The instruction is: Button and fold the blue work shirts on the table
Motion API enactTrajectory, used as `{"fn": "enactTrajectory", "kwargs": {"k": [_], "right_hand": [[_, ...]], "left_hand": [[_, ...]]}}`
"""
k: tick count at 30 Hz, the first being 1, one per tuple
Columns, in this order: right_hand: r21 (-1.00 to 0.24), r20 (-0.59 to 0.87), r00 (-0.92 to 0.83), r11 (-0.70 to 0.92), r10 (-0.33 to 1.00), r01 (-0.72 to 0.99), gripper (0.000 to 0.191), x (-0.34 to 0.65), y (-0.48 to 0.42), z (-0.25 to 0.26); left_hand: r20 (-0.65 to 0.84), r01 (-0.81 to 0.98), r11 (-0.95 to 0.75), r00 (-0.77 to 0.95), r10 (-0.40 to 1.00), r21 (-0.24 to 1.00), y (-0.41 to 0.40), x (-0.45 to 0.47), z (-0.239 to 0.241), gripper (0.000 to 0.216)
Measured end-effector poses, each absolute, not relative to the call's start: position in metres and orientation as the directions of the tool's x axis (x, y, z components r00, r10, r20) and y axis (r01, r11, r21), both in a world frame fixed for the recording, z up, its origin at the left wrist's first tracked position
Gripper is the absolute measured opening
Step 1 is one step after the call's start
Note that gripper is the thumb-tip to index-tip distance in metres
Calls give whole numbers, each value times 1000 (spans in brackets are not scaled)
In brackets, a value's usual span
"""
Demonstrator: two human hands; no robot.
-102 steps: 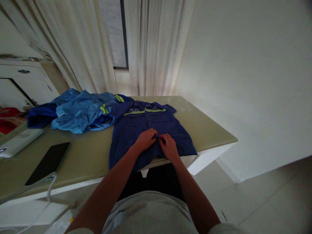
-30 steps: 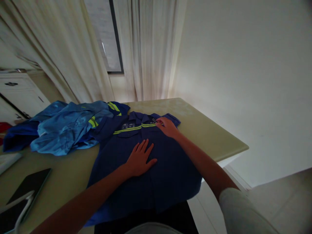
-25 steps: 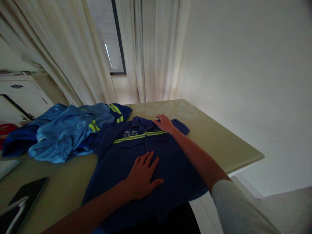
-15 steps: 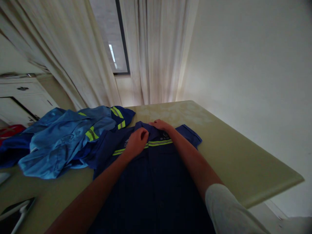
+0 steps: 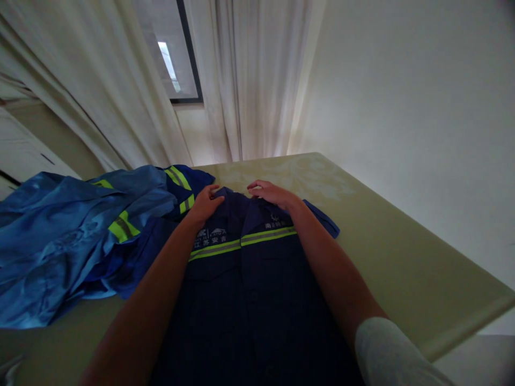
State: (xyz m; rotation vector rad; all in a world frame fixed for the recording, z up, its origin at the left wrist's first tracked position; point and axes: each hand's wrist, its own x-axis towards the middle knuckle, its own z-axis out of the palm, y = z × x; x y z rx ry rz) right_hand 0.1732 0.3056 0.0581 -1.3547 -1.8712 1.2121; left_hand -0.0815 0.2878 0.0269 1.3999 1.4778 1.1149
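A dark navy short-sleeved work shirt [image 5: 225,321] lies front up on the table, with a yellow-green reflective stripe and white lettering across its chest. My left hand [image 5: 206,206] is at the left side of the collar [image 5: 233,206], thumb and fingers apart. Over the collar's right side is my right hand [image 5: 276,194], its fingers stretched out towards the left. Neither hand visibly grips the cloth. My forearms cover parts of the shirt's shoulders and sleeves.
Left of the shirt, a heap of lighter blue work clothes [image 5: 76,230] with reflective bands touches its sleeve. The pale green table [image 5: 374,257] has a right edge beside a white wall [image 5: 422,107]. Curtains [image 5: 265,80] hang behind the table.
My left hand has moved up and left from the chest to the collar and opened. My right hand has lifted slightly, fingers straighter. The view has shifted, uncovering the left lettering.
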Motion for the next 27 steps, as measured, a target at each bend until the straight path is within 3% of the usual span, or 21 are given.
{"fn": "enactTrajectory", "kwargs": {"k": [5, 12, 18, 22, 27], "right_hand": [[-939, -193, -360, -66, 913, 336, 29, 176, 305, 54], [-900, -377, -334, -256, 864, 351, 52, 174, 306, 43], [-851, -522, -494, -466, 695, 243, 62, 169, 296, 43], [-864, -480, -518, -485, 708, 137, 57, 167, 294, 45], [-950, -237, -493, -306, 837, -64, 23, 170, 302, 42]], "left_hand": [[31, -24, -26, 196, 980, 999, 277, -97, 53, 78], [91, 27, -111, 392, 915, 993, 257, -111, 84, 79], [110, -2, -124, 471, 875, 992, 244, -116, 99, 68], [141, 6, -169, 529, 837, 986, 239, -118, 106, 66], [140, 58, -186, 454, 880, 981, 241, -114, 106, 62]]}}
